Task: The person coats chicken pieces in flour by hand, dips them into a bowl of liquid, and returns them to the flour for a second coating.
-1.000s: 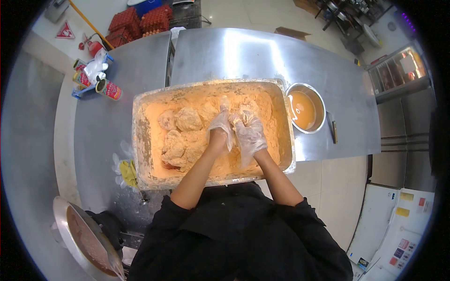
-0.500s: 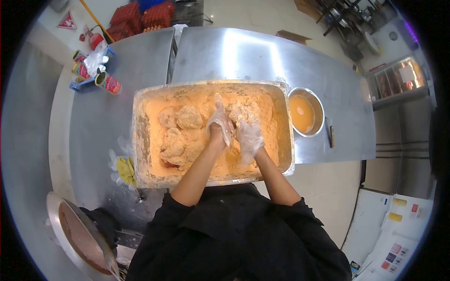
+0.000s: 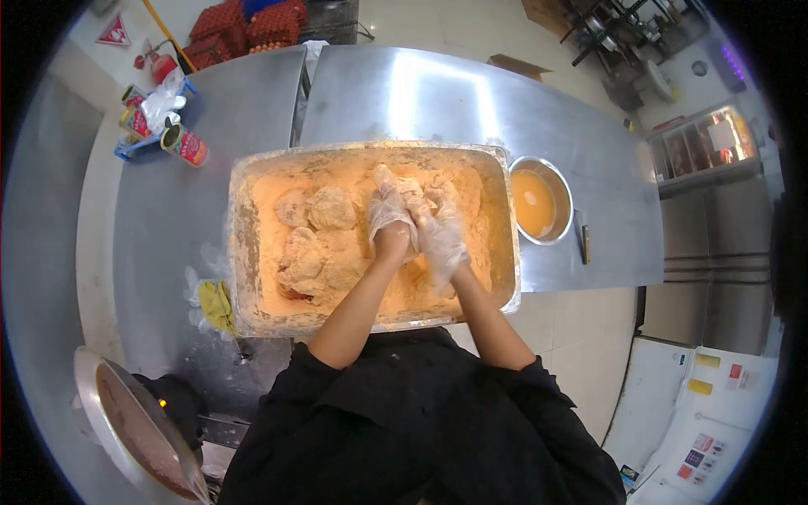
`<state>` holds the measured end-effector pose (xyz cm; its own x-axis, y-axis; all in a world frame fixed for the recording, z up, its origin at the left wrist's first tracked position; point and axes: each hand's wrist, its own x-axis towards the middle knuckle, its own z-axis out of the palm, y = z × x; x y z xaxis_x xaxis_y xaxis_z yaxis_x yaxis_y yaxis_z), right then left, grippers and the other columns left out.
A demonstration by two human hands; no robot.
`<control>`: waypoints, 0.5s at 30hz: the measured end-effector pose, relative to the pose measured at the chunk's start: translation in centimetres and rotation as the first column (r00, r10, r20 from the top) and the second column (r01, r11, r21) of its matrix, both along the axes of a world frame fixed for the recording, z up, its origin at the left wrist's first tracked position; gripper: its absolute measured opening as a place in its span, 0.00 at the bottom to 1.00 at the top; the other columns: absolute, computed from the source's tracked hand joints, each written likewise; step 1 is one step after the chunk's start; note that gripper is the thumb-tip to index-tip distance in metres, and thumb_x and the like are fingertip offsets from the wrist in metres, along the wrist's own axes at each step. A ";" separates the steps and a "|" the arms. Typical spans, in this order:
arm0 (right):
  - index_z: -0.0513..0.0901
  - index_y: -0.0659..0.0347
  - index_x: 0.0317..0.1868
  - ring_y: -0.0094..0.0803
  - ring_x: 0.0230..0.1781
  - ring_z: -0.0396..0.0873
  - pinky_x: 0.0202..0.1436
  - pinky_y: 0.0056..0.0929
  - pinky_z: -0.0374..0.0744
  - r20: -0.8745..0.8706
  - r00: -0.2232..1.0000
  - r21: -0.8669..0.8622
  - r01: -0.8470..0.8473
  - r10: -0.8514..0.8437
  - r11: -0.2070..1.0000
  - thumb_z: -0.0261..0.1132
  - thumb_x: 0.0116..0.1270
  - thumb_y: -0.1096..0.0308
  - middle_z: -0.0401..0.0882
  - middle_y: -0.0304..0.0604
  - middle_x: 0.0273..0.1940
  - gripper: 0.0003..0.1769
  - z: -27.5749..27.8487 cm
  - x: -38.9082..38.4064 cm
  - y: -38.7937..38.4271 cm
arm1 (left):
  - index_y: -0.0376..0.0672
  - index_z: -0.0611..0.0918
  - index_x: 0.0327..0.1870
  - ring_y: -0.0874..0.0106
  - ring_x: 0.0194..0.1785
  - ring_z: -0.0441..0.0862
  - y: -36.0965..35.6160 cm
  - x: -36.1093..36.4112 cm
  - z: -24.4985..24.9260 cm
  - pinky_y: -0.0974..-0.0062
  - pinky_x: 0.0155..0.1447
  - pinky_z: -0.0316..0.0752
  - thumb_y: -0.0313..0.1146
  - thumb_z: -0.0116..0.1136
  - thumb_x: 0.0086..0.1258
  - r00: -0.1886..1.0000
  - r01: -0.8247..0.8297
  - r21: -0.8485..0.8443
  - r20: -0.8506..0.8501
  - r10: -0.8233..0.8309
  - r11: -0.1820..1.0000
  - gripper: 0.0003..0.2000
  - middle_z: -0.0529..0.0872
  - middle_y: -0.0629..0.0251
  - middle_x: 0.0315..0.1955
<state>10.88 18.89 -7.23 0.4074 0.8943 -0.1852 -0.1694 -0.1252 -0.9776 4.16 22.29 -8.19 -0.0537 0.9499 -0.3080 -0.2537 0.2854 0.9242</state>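
Observation:
A large metal tray (image 3: 374, 151) holds orange-tinted flour and several coated pieces that look like chicken. My left hand (image 3: 392, 220), in a clear plastic glove, is closed on the left side of a floured chicken piece (image 3: 414, 190). Against the other side presses my right hand (image 3: 443, 240), gloved too and slightly blurred, its fingers closed on the same piece. The gloves partly hide it. Left of my hands lie more coated chicken pieces (image 3: 331, 208), with another (image 3: 300, 255) nearer to me.
Right of the tray stands a steel bowl (image 3: 569, 202) of yellow-orange liquid, with a knife (image 3: 586, 242) beside it. A yellow cloth (image 3: 216, 305) lies by the tray's left edge. Cans (image 3: 184, 146) and a blue basket (image 3: 126, 152) occupy the left counter. A big bowl (image 3: 88, 370) sits lower left.
My hands have come closer together around the chicken piece, the right one shifting inward and turning. The whole view has shifted slightly.

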 end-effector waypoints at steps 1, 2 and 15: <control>0.71 0.68 0.62 0.38 0.60 0.76 0.63 0.30 0.72 0.080 0.995 0.124 0.057 -0.067 0.991 0.58 0.72 0.68 0.78 0.52 0.57 0.21 -0.8 -0.6 -0.1 | 0.40 0.75 0.53 0.72 0.36 0.78 -0.2 0.1 -0.2 0.73 0.39 0.76 0.54 0.44 0.77 1.000 0.005 0.010 0.001 -0.005 1.000 0.24 0.80 0.64 0.35; 0.71 0.68 0.63 0.38 0.61 0.76 0.63 0.30 0.72 0.172 0.983 0.084 0.050 -0.064 0.995 0.58 0.72 0.67 0.78 0.53 0.57 0.22 -1.3 -0.3 -0.1 | 0.39 0.75 0.54 0.72 0.39 0.78 -0.3 0.3 -0.4 0.74 0.41 0.76 0.54 0.44 0.77 1.000 0.010 0.020 0.002 -0.010 1.000 0.24 0.80 0.64 0.38; 0.79 0.55 0.52 0.23 0.35 0.76 0.31 0.22 0.72 -0.256 0.956 -0.209 -0.199 0.143 0.957 0.60 0.72 0.52 0.79 0.33 0.39 0.18 3.5 0.8 0.2 | 0.44 0.77 0.49 0.72 0.34 0.81 1.8 -2.0 0.9 0.71 0.39 0.80 0.58 0.45 0.75 0.770 0.294 -0.210 0.630 -0.101 0.933 0.24 0.82 0.66 0.33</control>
<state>11.71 19.06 -3.74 0.1714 0.8678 -0.4664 -0.3476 -0.3896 -0.8528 2.14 24.05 -7.30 0.4123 0.7845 -0.4632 -0.6348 0.6120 0.4716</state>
